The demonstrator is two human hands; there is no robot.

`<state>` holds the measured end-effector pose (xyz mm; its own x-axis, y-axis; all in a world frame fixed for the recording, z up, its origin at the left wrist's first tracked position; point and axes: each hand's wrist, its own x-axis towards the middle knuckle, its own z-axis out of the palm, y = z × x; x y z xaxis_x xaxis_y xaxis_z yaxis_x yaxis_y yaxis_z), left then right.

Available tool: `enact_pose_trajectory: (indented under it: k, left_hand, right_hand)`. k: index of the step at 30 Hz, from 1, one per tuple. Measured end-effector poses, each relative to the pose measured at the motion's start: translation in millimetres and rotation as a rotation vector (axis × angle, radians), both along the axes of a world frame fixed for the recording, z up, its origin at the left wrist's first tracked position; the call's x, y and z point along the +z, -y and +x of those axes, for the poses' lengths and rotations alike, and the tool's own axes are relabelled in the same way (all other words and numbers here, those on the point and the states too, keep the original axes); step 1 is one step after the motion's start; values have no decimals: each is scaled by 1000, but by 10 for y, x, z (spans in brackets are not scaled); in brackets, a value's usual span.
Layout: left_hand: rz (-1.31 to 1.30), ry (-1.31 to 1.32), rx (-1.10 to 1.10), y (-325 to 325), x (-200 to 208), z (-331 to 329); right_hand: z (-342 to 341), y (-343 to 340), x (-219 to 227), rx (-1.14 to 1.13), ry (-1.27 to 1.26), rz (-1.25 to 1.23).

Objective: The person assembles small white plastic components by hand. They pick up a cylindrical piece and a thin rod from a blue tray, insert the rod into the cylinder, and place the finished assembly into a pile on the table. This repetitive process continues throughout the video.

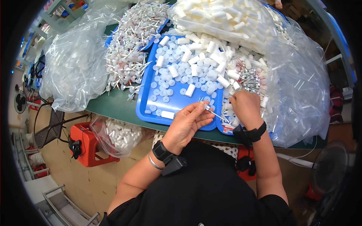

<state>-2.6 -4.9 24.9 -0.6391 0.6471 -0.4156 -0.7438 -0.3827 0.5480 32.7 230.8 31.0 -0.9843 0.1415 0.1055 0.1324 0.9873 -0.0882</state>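
My left hand (191,119) is over the front right corner of a blue tray (166,102), pinching a thin white stick (215,113) between thumb and fingertips. The stick points down to the right. My right hand (247,107) reaches into a second tray at the right, its fingers curled down at a pile of thin metal-tipped parts (253,81). What those fingers hold is hidden. Small translucent discs (162,86) and white cylinders (190,90) lie loose in the first tray.
A heap of white sticks with discs (128,49) lies at the left. Behind the trays is a bag of white cylinders (230,22). Clear plastic bags (75,67) flank both sides of the green table (109,107). A red stool (88,145) stands below, beside another bag of white cylinders (122,133).
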Motion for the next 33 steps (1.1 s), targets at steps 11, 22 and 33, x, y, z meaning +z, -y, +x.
enact_pose_trajectory:
  k: [11, 22, 33]
  left_hand:
    - [42, 42, 68, 9, -21, -36]
    - [65, 65, 116, -20, 69, -33]
    - [41, 28, 91, -18, 41, -1]
  right_hand:
    - [236, 88, 303, -2, -146, -481]
    - [443, 327, 502, 158, -134, -709]
    - [447, 352, 501, 233, -199, -590]
